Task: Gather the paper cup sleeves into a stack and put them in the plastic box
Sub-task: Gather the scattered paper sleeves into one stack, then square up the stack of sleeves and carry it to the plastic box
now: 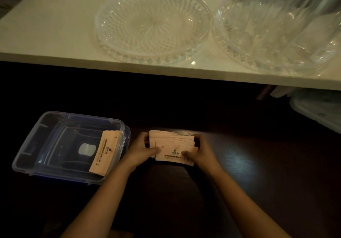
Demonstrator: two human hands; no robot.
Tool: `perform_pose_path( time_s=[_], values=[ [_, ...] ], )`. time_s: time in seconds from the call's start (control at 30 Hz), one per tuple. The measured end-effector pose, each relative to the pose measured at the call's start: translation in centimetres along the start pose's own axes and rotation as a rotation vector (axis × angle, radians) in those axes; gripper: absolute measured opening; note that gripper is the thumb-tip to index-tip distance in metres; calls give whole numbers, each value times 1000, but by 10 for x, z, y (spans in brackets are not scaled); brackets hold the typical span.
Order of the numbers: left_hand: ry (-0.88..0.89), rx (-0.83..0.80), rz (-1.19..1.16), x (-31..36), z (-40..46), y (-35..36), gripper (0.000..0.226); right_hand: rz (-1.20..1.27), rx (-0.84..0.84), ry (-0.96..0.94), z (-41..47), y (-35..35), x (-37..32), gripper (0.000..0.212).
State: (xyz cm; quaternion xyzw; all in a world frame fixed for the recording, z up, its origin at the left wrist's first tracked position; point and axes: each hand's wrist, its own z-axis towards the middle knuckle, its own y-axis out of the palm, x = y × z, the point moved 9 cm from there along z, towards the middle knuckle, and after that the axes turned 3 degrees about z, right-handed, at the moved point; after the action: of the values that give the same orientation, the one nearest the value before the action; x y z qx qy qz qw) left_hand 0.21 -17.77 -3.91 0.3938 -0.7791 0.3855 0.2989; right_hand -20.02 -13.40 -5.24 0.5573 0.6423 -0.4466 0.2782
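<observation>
Paper sleeve stack [173,146] crosswise between both hands.

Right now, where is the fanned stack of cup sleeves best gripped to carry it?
By its two short ends, one hand from each side, as the left hand and right hand hold the stack: it is fanned, so squeezing inward squares it.

Right glass dish [276,34] cropped by frame edge, sleeve print [174,154] illegible, forearms cut off below
</observation>
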Motion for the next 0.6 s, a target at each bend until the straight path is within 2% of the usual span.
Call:
perform_pose_path(
  time_s=[0.03,0.1,0.17,0.27,0.37,0.5,0.6],
  values=[
    [53,-10,-19,3,-4,4,51,38,-2,-41,-5,-3,0,61],
    [129,-23,-34,6,-16,18,54,78,-23,-127,-18,-10,0,87],
    [187,-21,-43,8,-29,37,62,-18,-42,-242,-33,-19,0,100],
    [215,-9,-156,16,-49,69,61,-295,19,-426,-60,-38,-2,89],
    [230,76,-406,30,-70,93,34,-389,122,-484,-87,-66,6,83],
    [131,238,-545,18,-85,128,26,-491,223,-449,-112,-88,25,82],
    [71,320,-472,10,-92,147,31,-358,356,-317,-121,-91,41,78]
  ],
)
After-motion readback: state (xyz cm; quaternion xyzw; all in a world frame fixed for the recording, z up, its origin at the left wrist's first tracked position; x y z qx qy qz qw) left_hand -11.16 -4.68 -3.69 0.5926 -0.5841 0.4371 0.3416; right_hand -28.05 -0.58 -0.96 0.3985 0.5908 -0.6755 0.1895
